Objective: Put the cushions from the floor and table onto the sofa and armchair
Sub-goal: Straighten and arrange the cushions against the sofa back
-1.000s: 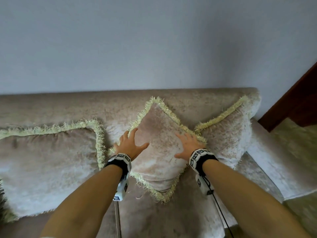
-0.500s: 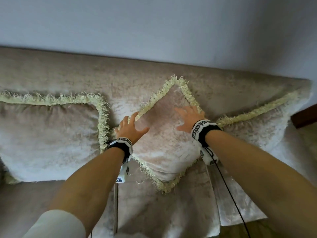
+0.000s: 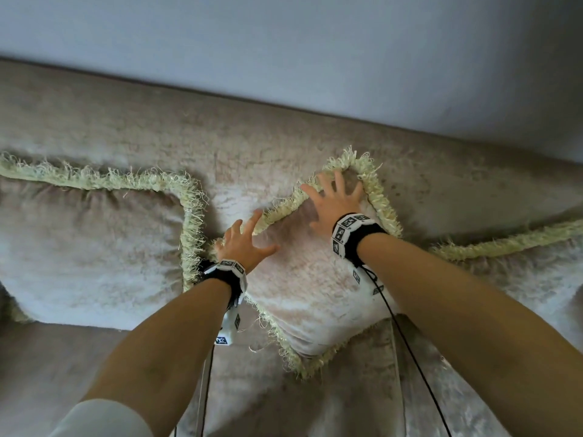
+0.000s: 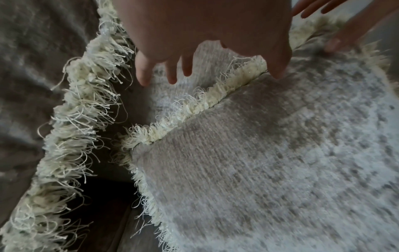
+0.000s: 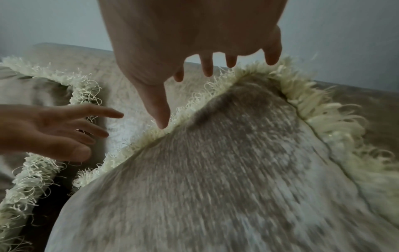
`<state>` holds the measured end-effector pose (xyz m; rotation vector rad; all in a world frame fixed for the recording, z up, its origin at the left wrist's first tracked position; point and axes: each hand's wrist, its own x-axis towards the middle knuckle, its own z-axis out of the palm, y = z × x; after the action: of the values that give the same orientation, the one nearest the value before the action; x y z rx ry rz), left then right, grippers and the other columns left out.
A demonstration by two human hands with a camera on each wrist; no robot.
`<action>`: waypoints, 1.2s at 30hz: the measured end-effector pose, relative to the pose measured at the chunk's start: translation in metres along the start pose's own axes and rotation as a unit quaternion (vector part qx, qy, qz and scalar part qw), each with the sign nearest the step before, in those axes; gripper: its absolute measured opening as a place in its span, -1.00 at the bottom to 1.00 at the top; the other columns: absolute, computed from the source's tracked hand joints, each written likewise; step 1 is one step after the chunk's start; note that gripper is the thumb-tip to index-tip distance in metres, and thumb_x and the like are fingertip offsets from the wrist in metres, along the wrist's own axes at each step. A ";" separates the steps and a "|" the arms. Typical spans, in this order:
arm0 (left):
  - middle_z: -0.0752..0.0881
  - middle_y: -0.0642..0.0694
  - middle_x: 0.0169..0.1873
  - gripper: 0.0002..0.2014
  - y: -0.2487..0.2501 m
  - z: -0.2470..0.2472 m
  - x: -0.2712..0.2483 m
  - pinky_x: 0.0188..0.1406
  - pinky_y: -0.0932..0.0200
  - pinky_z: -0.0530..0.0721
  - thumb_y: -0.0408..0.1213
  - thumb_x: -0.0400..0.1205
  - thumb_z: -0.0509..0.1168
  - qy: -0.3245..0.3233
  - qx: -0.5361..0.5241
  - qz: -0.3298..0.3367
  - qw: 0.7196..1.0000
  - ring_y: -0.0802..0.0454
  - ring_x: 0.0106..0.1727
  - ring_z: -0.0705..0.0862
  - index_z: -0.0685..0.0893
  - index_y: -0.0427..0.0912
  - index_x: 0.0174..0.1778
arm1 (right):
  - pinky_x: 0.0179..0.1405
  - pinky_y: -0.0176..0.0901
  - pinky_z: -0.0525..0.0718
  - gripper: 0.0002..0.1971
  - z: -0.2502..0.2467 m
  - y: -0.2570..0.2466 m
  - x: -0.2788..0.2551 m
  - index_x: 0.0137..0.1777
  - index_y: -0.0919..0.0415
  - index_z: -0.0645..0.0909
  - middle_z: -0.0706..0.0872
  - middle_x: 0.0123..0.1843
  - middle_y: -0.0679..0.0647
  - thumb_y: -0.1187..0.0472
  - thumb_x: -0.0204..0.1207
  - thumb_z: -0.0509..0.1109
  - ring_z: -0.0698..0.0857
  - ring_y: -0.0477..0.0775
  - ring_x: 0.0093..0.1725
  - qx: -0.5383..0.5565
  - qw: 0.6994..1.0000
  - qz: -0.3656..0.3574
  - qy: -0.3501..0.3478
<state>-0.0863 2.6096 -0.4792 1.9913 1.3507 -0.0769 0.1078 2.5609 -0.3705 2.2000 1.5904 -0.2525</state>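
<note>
A beige velvet cushion (image 3: pixel 315 288) with a pale yellow fringe stands on one corner against the sofa back (image 3: pixel 252 130). My left hand (image 3: pixel 244 244) lies flat with spread fingers on its left edge. My right hand (image 3: pixel 334 200) presses flat near its top corner, fingers spread. In the left wrist view the left hand (image 4: pixel 194 51) hovers over the cushion (image 4: pixel 270 162) fringe. In the right wrist view the right hand (image 5: pixel 194 56) reaches over the cushion (image 5: pixel 215 179) top. Neither hand grips anything.
A larger matching cushion (image 3: pixel 88 244) leans on the sofa back to the left. Another fringed cushion (image 3: pixel 520 266) lies behind on the right. The sofa seat (image 3: pixel 284 405) runs below. A grey wall (image 3: pixel 315 42) rises behind the sofa.
My right hand has slid up from the cushion's middle to its top corner. My left hand stays at the left edge. The view has shifted left along the sofa.
</note>
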 end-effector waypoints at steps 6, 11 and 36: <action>0.11 -0.03 0.70 -0.01 -0.001 0.020 0.020 0.53 -0.53 0.12 0.49 0.36 0.31 -0.028 -0.046 -0.018 0.998 -0.20 0.68 0.13 -0.05 0.41 0.64 | 0.38 0.79 0.02 -0.08 0.002 0.015 0.027 0.67 -0.17 0.01 -0.01 0.72 0.07 -0.17 0.42 0.48 -0.14 0.38 0.68 -0.031 0.999 -0.018 -0.023; 0.11 -0.03 0.71 -0.05 -0.001 0.026 0.030 0.56 -0.52 0.06 0.48 0.41 0.29 -0.050 -0.015 -0.036 0.998 -0.20 0.70 0.08 -0.01 0.37 0.66 | 0.35 0.76 0.15 -0.25 0.009 0.023 0.033 0.61 -0.08 0.20 0.30 0.62 0.11 -0.26 0.46 0.33 0.18 0.25 0.61 -0.058 0.996 -0.044 -0.045; 0.77 -0.05 0.08 -0.21 0.092 0.092 -0.048 0.08 -0.02 0.74 0.54 0.46 0.10 -0.183 0.191 0.094 0.960 -0.05 0.07 0.73 0.58 -0.02 0.34 | 0.51 0.24 0.29 -0.32 0.123 0.131 -0.116 0.30 0.10 0.62 0.77 0.16 0.04 -0.43 0.57 0.03 0.68 0.15 0.22 -0.006 0.980 0.056 -0.190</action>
<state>-0.0006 2.5001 -0.4789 2.2705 0.9531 -0.6286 0.2039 2.3735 -0.4077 2.0695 1.2527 -0.5894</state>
